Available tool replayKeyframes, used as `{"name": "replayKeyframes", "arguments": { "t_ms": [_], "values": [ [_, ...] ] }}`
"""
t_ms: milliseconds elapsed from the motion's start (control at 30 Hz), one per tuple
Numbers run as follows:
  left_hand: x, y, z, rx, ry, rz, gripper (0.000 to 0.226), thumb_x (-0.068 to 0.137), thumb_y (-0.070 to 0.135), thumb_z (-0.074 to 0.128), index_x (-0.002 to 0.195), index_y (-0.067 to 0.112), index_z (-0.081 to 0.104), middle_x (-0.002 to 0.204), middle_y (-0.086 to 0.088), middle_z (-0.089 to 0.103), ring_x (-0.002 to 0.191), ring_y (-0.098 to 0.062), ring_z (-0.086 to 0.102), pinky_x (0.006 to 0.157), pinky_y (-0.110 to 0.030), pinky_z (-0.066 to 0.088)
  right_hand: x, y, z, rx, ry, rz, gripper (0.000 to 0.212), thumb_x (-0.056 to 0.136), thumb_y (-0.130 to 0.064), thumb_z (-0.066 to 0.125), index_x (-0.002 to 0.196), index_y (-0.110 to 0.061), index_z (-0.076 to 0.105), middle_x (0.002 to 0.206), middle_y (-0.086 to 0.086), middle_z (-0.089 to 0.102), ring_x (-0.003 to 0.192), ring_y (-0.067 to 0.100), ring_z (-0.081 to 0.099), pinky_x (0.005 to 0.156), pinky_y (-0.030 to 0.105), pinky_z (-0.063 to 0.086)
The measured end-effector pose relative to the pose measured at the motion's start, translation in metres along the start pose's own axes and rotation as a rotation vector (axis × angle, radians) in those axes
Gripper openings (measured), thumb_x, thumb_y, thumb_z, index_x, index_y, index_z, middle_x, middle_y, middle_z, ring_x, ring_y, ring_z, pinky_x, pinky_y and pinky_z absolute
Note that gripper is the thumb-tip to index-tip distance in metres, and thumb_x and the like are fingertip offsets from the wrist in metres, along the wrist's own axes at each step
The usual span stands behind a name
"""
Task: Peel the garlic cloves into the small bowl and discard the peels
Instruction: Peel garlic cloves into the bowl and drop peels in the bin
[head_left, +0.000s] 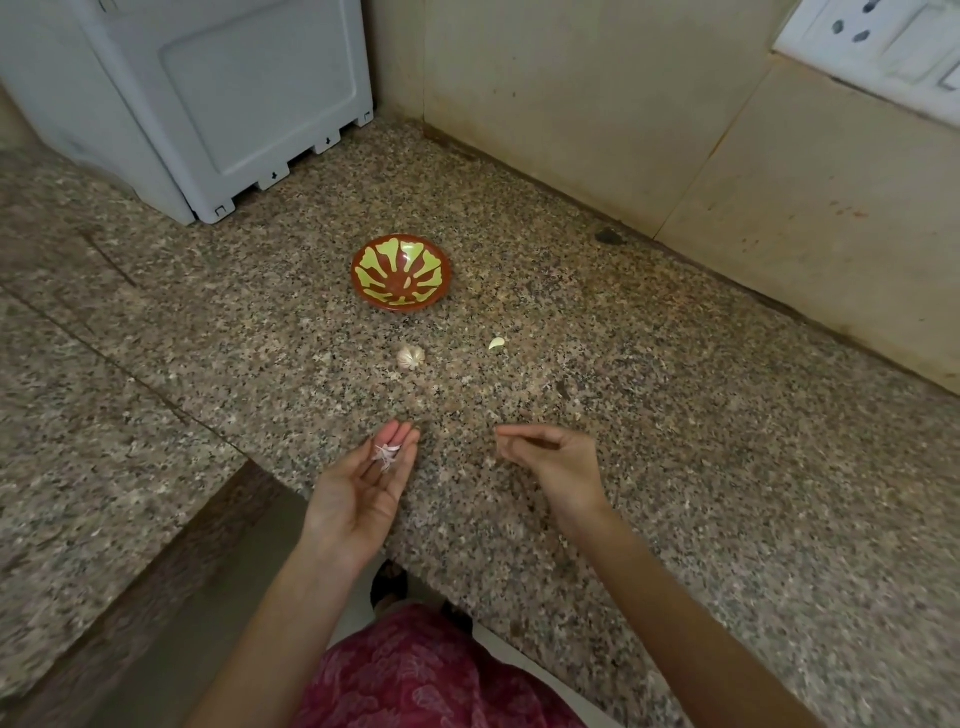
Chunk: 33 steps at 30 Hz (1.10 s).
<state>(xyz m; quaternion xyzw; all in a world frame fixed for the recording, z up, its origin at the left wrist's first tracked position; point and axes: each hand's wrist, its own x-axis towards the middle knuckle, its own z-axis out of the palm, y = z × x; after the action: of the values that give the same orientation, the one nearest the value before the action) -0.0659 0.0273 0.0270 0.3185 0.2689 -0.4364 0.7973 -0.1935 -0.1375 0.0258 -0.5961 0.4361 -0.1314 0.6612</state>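
Observation:
A small red bowl (401, 273) with a yellow-green pattern sits on the granite counter (675, 441); I see nothing inside it. In front of it lie a garlic bulb (411, 357) and, to its right, a single pale clove (496, 343). My left hand (363, 488) is palm up near the counter's front edge, fingers nearly straight, with a small tuft of garlic peels (385, 455) lying on the fingers. My right hand (550, 457) hovers beside it with fingers loosely bent toward the thumb; nothing shows between them.
A white plastic appliance (208, 104) stands at the back left of the counter. Tiled wall runs along the back right, with a white socket plate (883, 47) at the top right. The counter's front edge cuts in near my body, floor below.

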Motion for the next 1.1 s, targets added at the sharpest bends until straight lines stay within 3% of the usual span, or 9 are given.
{"name": "replayKeyframes", "arguments": {
  "t_ms": [167, 333, 433, 533, 633, 767, 867, 933, 1100],
  "values": [
    [0.0, -0.002, 0.003, 0.001, 0.004, 0.012, 0.028, 0.099, 0.006, 0.044, 0.118, -0.009, 0.058, 0.116, -0.022, 0.067, 0.108, -0.029, 0.066, 0.09, -0.036, 0.054, -0.003, -0.004, 0.001, -0.015, -0.037, -0.022, 0.018, 0.082, 0.002, 0.074, 0.09, -0.014, 0.077, 0.089, -0.004, 0.077, 0.087, 0.011, 0.073, 0.077, 0.02, 0.057],
    [-0.002, -0.006, 0.003, -0.002, 0.013, 0.024, 0.027, 0.099, 0.005, 0.044, 0.117, -0.01, 0.058, 0.114, -0.023, 0.067, 0.107, -0.03, 0.066, 0.091, -0.037, 0.053, -0.002, 0.005, 0.005, -0.59, -0.032, -0.291, 0.022, 0.091, -0.007, 0.067, 0.098, -0.027, 0.075, 0.1, -0.012, 0.074, 0.065, 0.013, 0.068, 0.058, 0.023, 0.058],
    [-0.001, -0.007, 0.002, -0.004, 0.018, 0.03, 0.028, 0.1, 0.006, 0.043, 0.117, -0.011, 0.058, 0.114, -0.022, 0.067, 0.108, -0.029, 0.066, 0.091, -0.037, 0.053, -0.008, 0.014, 0.009, -0.898, -0.082, -0.526, 0.035, 0.094, 0.004, 0.056, 0.118, -0.018, 0.07, 0.116, -0.006, 0.066, 0.095, 0.005, 0.066, 0.084, 0.017, 0.055],
    [0.0, -0.007, 0.002, -0.012, 0.021, 0.029, 0.029, 0.1, 0.006, 0.043, 0.118, -0.011, 0.057, 0.113, -0.022, 0.068, 0.107, -0.03, 0.066, 0.092, -0.037, 0.053, -0.016, 0.029, 0.02, -1.181, -0.17, -0.635, 0.053, 0.087, 0.014, 0.051, 0.135, -0.007, 0.055, 0.135, 0.007, 0.056, 0.127, 0.02, 0.051, 0.102, 0.029, 0.051],
    [0.0, -0.007, 0.002, -0.01, 0.024, 0.022, 0.029, 0.1, 0.007, 0.043, 0.118, -0.011, 0.057, 0.113, -0.022, 0.068, 0.107, -0.03, 0.067, 0.092, -0.037, 0.053, -0.021, 0.04, 0.032, -1.351, -0.268, -0.71, 0.056, 0.087, 0.005, 0.06, 0.141, 0.0, 0.045, 0.143, 0.015, 0.047, 0.138, 0.028, 0.039, 0.107, 0.039, 0.047],
    [-0.001, -0.007, 0.003, -0.004, 0.029, 0.029, 0.028, 0.099, 0.006, 0.044, 0.117, -0.011, 0.058, 0.111, -0.022, 0.068, 0.106, -0.03, 0.067, 0.092, -0.037, 0.053, -0.023, 0.04, 0.023, -1.294, -0.306, -0.856, 0.076, 0.059, 0.011, 0.082, 0.13, -0.006, 0.06, 0.132, 0.011, 0.061, 0.125, 0.025, 0.056, 0.095, 0.038, 0.055],
    [-0.001, -0.008, 0.003, 0.005, 0.024, 0.024, 0.028, 0.099, 0.006, 0.045, 0.117, -0.011, 0.058, 0.113, -0.022, 0.068, 0.106, -0.03, 0.067, 0.091, -0.037, 0.053, -0.021, 0.035, 0.006, -1.305, -0.335, -0.95, 0.088, 0.047, 0.015, 0.083, 0.129, -0.009, 0.063, 0.133, 0.007, 0.063, 0.124, 0.02, 0.059, 0.103, 0.032, 0.046],
    [-0.001, -0.009, 0.004, 0.006, 0.022, 0.017, 0.028, 0.099, 0.006, 0.045, 0.117, -0.011, 0.058, 0.113, -0.022, 0.068, 0.106, -0.03, 0.067, 0.091, -0.037, 0.053, -0.019, 0.035, -0.003, -1.329, -0.362, -0.953, 0.086, 0.048, 0.013, 0.086, 0.128, -0.011, 0.064, 0.133, 0.004, 0.063, 0.122, 0.017, 0.06, 0.103, 0.026, 0.042],
    [-0.002, -0.012, 0.006, 0.016, 0.015, 0.005, 0.028, 0.099, 0.005, 0.045, 0.117, -0.011, 0.058, 0.111, -0.023, 0.068, 0.105, -0.03, 0.067, 0.092, -0.037, 0.053, -0.008, 0.039, -0.018, -1.25, -0.422, -0.956, 0.062, 0.065, 0.007, 0.084, 0.122, -0.013, 0.066, 0.125, 0.003, 0.065, 0.114, 0.015, 0.06, 0.082, 0.028, 0.06]
  ]
}}
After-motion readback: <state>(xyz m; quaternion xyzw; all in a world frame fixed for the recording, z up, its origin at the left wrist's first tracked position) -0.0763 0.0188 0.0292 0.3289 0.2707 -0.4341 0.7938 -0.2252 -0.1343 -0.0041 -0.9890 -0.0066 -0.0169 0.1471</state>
